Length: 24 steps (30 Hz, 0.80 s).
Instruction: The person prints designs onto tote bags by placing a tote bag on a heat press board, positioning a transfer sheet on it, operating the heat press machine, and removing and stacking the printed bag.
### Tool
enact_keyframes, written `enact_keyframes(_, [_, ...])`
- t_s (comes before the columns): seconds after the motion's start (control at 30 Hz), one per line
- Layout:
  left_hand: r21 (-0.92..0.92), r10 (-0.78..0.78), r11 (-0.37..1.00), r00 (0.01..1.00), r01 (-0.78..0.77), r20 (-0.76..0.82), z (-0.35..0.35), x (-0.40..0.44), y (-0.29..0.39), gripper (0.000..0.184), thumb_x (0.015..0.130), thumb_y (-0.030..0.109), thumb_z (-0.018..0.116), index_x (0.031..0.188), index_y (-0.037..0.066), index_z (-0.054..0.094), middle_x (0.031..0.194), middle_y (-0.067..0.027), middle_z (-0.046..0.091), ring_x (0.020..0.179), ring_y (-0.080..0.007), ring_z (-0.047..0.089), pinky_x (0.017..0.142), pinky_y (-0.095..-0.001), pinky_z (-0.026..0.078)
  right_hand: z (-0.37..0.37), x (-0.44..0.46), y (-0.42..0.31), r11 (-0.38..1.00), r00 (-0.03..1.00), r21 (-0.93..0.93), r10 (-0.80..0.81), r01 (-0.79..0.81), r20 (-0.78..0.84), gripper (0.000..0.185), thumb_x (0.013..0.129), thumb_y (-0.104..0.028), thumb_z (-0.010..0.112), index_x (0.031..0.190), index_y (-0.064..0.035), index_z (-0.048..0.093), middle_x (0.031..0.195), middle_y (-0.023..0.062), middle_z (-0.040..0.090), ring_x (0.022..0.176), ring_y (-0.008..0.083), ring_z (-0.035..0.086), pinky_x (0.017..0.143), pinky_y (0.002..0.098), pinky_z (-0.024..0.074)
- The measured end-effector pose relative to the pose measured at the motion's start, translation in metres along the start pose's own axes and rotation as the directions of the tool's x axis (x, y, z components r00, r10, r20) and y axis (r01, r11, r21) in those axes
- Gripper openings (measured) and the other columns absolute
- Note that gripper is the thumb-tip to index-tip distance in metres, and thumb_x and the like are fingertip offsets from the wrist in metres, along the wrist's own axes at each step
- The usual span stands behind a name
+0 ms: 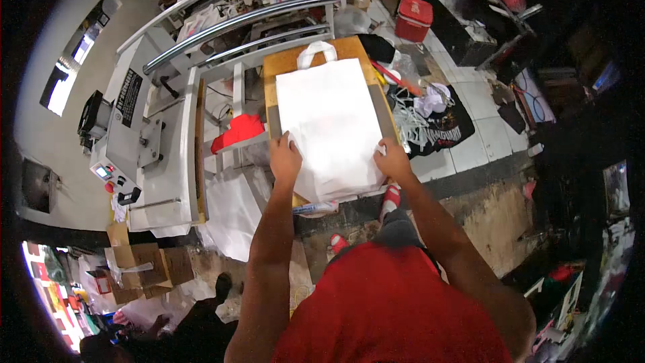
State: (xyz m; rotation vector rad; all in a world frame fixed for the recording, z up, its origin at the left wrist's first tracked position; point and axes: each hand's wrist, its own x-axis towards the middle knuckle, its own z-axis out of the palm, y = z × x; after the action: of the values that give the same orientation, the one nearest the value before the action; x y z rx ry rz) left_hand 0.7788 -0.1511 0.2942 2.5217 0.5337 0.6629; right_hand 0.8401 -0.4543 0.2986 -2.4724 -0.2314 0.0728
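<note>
My left grip (285,159) and right grip (394,160) pinch the white tote bag (329,111) by its sides, long axis near-to-far.

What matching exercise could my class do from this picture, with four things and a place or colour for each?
Column 1
1. bag
2. left hand
3. right hand
4. shirt

Column 2
A. at the right edge of the bag
B. red, worn by the person
C. white, on the board
D. at the left edge of the bag

Right pairs: 1-C, 2-D, 3-A, 4-B
</note>
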Motion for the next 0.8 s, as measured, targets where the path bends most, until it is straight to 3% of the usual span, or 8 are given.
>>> enact_keyframes(0.07, [0.015, 0.036, 0.999, 0.998, -0.035, -0.047, 0.005, -0.002, -0.007, 0.036, 0.088, 0.016, 0.059, 0.122, 0.006, 0.059, 0.113, -0.0187, 0.055, 0.101, -0.0373, 0.057, 0.084, -0.0457, 0.049, 0.01, 0.005, 0.011, 0.989, 0.985, 0.02, -0.147, 0.149, -0.091, 0.036, 0.08, -0.023, 0.066, 0.108, -0.0026, 0.056, 0.096, 0.0273, 0.064, 0.091, 0.0442, 0.062, 0.081, 0.0505, 0.0488])
enact_keyframes(0.17, [-0.002, -0.009, 1.0, 0.996, 0.009, -0.087, -0.001, -0.014, -0.008, 0.043, 0.085, 0.02, 0.062, 0.124, 0.005, 0.055, 0.111, -0.0198, 0.055, 0.101, -0.0377, 0.057, 0.084, -0.0457, 0.048, 0.007, -0.003, 0.0, 0.993, 0.95, 0.037, -0.099, 0.115, -0.296, 0.035, 0.082, -0.022, 0.065, 0.105, 0.0015, 0.056, 0.098, 0.0277, 0.062, 0.093, 0.0431, 0.062, 0.082, 0.0492, 0.0484])
enact_keyframes(0.2, [-0.032, -0.087, 0.996, 0.993, 0.085, -0.078, -0.008, -0.022, -0.006, 0.045, 0.083, 0.023, 0.064, 0.123, 0.004, 0.053, 0.11, -0.0201, 0.056, 0.1, -0.0376, 0.057, 0.085, -0.0456, 0.048, 0.004, -0.005, 0.0, 0.993, 0.953, 0.036, -0.095, 0.11, -0.287, 0.035, 0.082, -0.022, 0.065, 0.105, 0.0015, 0.056, 0.098, 0.0277, 0.062, 0.093, 0.0431, 0.062, 0.082, 0.0492, 0.0484])
enact_keyframes(0.27, [-0.059, -0.216, 0.974, 0.976, 0.218, 0.033, -0.022, -0.039, -0.004, 0.044, 0.083, 0.025, 0.065, 0.12, 0.004, 0.052, 0.105, -0.0198, 0.059, 0.096, -0.0369, 0.059, 0.083, -0.0452, 0.049, 0.0, -0.005, 0.0, 0.969, 0.988, 0.207, 0.146, -0.134, -0.046, 0.032, 0.083, -0.02, 0.065, 0.101, 0.0046, 0.057, 0.097, 0.0266, 0.061, 0.092, 0.0418, 0.061, 0.084, 0.0477, 0.048])
enact_keyframes(0.3, [-0.074, -0.33, 0.937, 0.934, 0.342, 0.139, -0.028, -0.047, -0.004, 0.044, 0.082, 0.027, 0.065, 0.116, 0.003, 0.051, 0.1, -0.0195, 0.061, 0.092, -0.0362, 0.061, 0.082, -0.0447, 0.049, 0.004, -0.006, 0.005, 0.968, 0.987, 0.207, 0.155, -0.144, -0.035, 0.032, 0.083, -0.02, 0.065, 0.101, 0.0046, 0.057, 0.097, 0.0266, 0.061, 0.092, 0.0418, 0.061, 0.084, 0.0477, 0.048])
enact_keyframes(0.4, [-0.195, -0.403, 0.88, 0.899, 0.432, 0.171, -0.037, -0.062, 0.004, 0.035, 0.082, 0.025, 0.066, 0.106, 0.003, 0.053, 0.085, -0.017, 0.066, 0.08, -0.0331, 0.065, 0.076, -0.0422, 0.051, 0.009, -0.009, 0.011, 0.967, 0.983, 0.224, 0.15, -0.123, -0.106, 0.03, 0.082, -0.018, 0.065, 0.098, 0.0059, 0.058, 0.096, 0.0261, 0.062, 0.093, 0.0408, 0.061, 0.085, 0.0455, 0.0482])
enact_keyframes(0.6, [-0.227, -0.415, 0.867, 0.895, 0.444, 0.165, -0.032, -0.066, -0.002, 0.031, 0.08, 0.022, 0.07, 0.1, 0.003, 0.057, 0.081, -0.015, 0.067, 0.076, -0.0282, 0.067, 0.073, -0.0394, 0.052, 0.01, -0.005, 0.009, 0.933, 0.962, 0.264, 0.268, -0.244, -0.06, 0.03, 0.076, -0.013, 0.066, 0.099, 0.0041, 0.058, 0.093, 0.0218, 0.063, 0.09, 0.0351, 0.064, 0.082, 0.0418, 0.05])
enact_keyframes(0.8, [-0.247, -0.405, 0.872, 0.906, 0.422, 0.121, -0.025, -0.068, -0.002, 0.03, 0.08, 0.02, 0.071, 0.102, 0.003, 0.062, 0.086, -0.0139, 0.068, 0.078, -0.0255, 0.067, 0.074, -0.0366, 0.053, 0.016, 0.0, 0.022, 0.921, 0.967, 0.36, 0.21, -0.148, -0.141, 0.025, 0.077, -0.009, 0.066, 0.1, -0.0001, 0.059, 0.085, 0.0148, 0.065, 0.08, 0.0276, 0.065, 0.076, 0.0376, 0.0522])
